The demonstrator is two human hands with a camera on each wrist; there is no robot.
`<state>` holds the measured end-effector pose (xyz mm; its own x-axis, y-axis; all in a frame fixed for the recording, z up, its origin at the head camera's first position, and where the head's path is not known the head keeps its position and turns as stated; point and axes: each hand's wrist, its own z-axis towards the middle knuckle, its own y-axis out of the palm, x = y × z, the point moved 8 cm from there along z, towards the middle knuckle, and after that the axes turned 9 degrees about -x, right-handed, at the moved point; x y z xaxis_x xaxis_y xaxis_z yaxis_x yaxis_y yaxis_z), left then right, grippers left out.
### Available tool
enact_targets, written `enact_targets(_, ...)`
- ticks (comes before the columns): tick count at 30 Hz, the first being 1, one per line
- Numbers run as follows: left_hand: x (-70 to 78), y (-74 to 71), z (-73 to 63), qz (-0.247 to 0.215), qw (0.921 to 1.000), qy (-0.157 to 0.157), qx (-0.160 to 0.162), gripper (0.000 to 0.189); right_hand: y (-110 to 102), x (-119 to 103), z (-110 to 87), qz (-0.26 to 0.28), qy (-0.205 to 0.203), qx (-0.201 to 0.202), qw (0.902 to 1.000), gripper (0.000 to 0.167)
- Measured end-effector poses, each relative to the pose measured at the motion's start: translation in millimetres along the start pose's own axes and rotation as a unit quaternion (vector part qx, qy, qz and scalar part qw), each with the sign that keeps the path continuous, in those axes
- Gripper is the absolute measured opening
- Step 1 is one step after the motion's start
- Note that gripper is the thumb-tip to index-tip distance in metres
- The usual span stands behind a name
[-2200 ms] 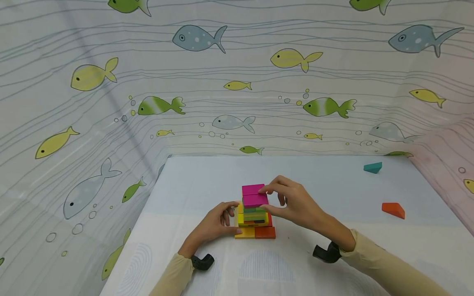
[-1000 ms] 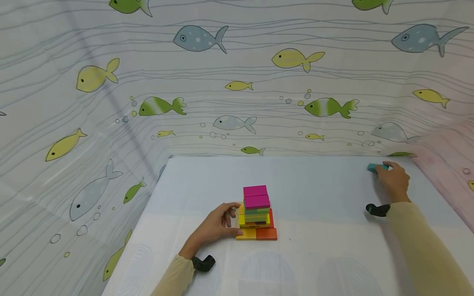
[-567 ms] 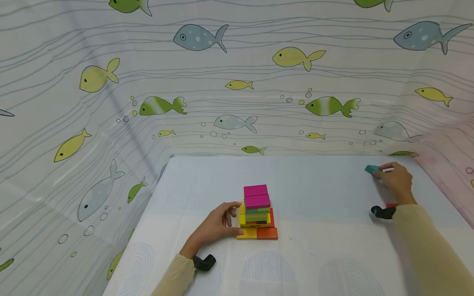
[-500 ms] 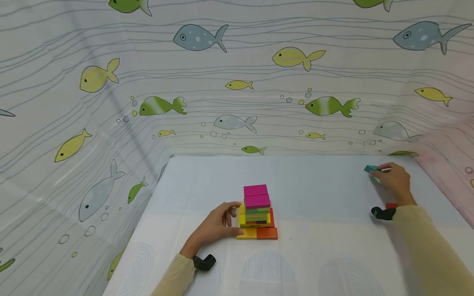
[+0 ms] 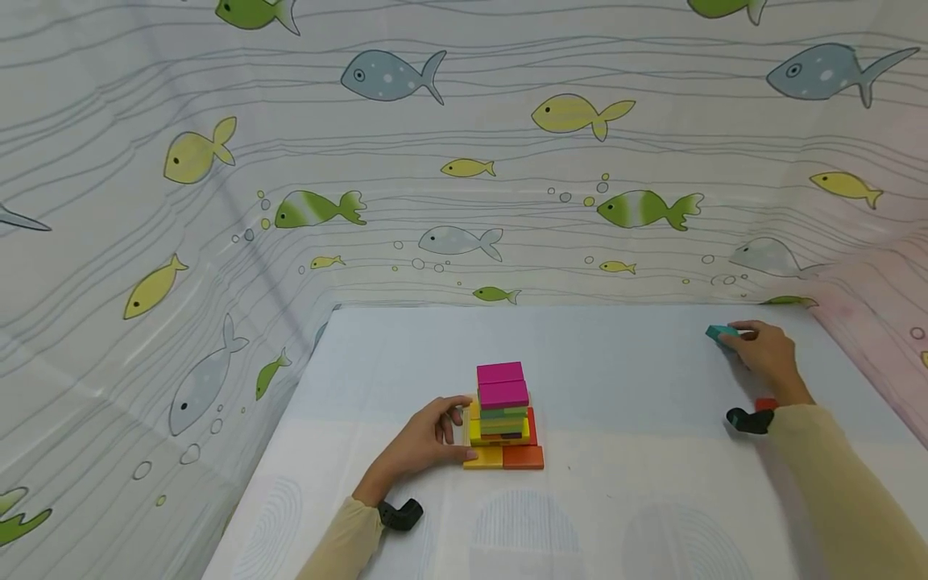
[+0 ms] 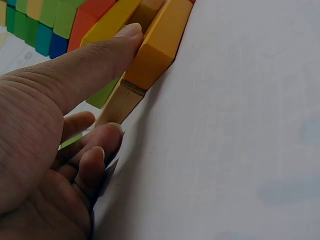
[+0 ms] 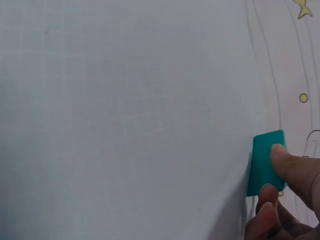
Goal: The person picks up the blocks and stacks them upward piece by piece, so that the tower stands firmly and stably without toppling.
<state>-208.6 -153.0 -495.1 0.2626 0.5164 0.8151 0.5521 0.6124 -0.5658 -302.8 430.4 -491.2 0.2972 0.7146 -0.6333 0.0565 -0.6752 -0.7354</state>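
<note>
A tower of colored building blocks (image 5: 502,395) stands at mid-table, magenta blocks on top, green and yellow layers below, and a yellow and orange base. My left hand (image 5: 424,435) steadies its left side, thumb on the front yellow block (image 5: 483,458) and forefinger at the back. In the left wrist view the thumb (image 6: 100,62) presses a yellow-orange block (image 6: 159,47), the other fingers curled low beside a plain wood block (image 6: 121,102). Far to the right, my right hand (image 5: 764,354) pinches a teal slant-sided block (image 7: 265,162) between thumb and fingers, close over the table.
A red-orange block (image 5: 765,403) lies on the table at right, partly hidden behind the right wrist's black camera mount (image 5: 750,420). Another such mount (image 5: 400,515) sits on the left wrist. Fish-printed cloth (image 5: 464,121) walls in the white table (image 5: 616,379).
My right hand left the tower's magenta top, reached to the far right and took hold of the teal block, then shifted slightly left with it. My left hand stays at the tower's base.
</note>
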Motion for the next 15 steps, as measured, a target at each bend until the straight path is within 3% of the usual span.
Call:
enact_targets(8, 2.8, 0.3, 0.3, 0.002, 1.0, 0.002, -0.003, 0.078, 12, -7, -9.2, 0.01, -0.022, -0.043, 0.9988, 0.056)
enact_targets(15, 2.4, 0.5, 0.3, -0.002, 1.0, 0.001, -0.003, 0.077, 9, -8, -20.4, -0.001, -0.015, -0.025, 0.9996, 0.06)
